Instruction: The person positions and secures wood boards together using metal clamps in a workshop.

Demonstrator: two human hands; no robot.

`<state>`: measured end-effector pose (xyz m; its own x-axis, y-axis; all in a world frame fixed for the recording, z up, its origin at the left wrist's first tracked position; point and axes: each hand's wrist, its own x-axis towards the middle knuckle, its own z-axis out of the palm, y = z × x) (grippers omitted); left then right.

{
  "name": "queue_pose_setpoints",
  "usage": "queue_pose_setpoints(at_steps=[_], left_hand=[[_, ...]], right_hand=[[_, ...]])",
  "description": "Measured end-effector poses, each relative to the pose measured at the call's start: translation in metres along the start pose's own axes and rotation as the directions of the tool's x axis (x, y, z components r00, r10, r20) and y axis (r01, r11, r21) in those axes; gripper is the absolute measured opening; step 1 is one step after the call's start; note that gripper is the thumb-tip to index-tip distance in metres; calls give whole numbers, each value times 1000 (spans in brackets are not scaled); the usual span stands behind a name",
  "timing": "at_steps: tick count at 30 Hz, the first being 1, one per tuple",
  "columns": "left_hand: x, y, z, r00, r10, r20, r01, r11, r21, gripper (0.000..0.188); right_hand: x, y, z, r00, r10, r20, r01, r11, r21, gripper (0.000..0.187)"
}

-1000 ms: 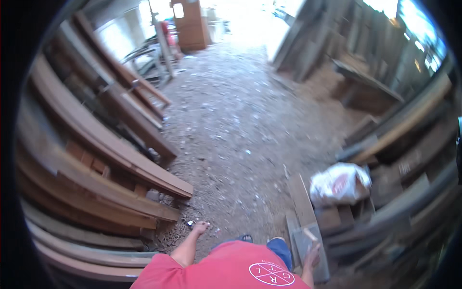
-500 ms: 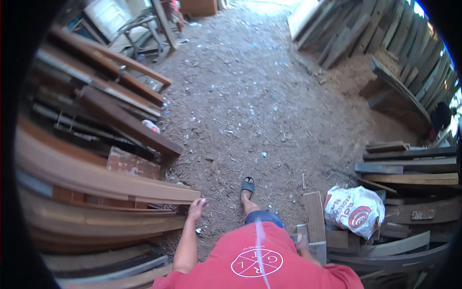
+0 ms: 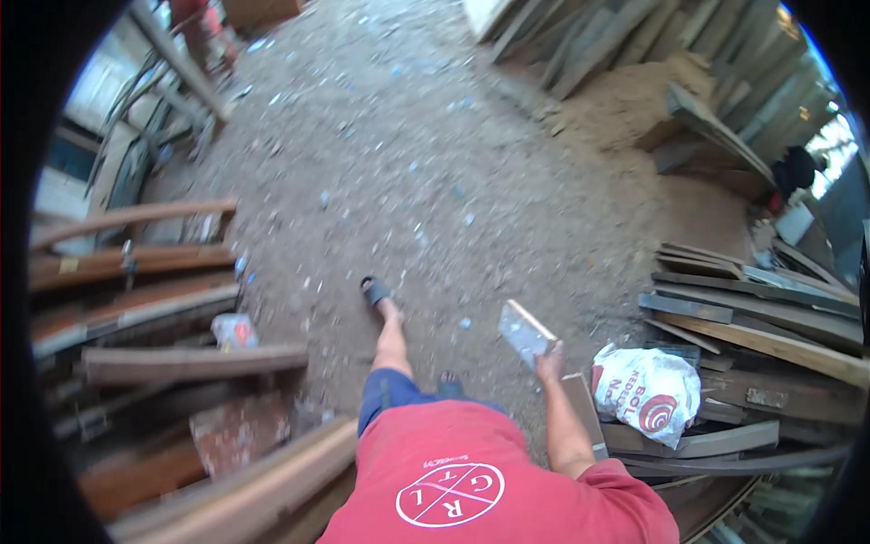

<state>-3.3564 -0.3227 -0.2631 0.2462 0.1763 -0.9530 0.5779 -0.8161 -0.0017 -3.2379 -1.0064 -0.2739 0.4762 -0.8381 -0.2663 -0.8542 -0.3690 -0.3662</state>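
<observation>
My right hand is closed around the near end of a short flat wooden board. The board has a pale grey face and a light wood edge, and it is tilted out ahead of me above the dirt floor. To the right of that forearm stands a brown plank, beside a white plastic sack with red print. My left hand is out of the picture; long timber beams lie along my left side.
Stacked boards line the right, and upright planks lean at the far right. Brown timbers jut out from the left. Between them runs a dirt floor strewn with scraps. A wooden post stands far left.
My right hand has come forward from beside my body, with the board now in plain sight. My left hand has left the view from near the beam ends. My body has turned and stepped.
</observation>
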Motion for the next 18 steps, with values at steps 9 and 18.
queue_pose_setpoints(at_steps=[9, 18], left_hand=[[122, 301, -426, 644, 320, -695, -452, 892, -8, 49], [108, 718, -725, 451, 578, -680, -830, 553, -81, 39]], right_hand=[[46, -211, 16, 920, 207, 333, -180, 977, -111, 59], [158, -424, 68, 877, 161, 452, -75, 976, -203, 48]])
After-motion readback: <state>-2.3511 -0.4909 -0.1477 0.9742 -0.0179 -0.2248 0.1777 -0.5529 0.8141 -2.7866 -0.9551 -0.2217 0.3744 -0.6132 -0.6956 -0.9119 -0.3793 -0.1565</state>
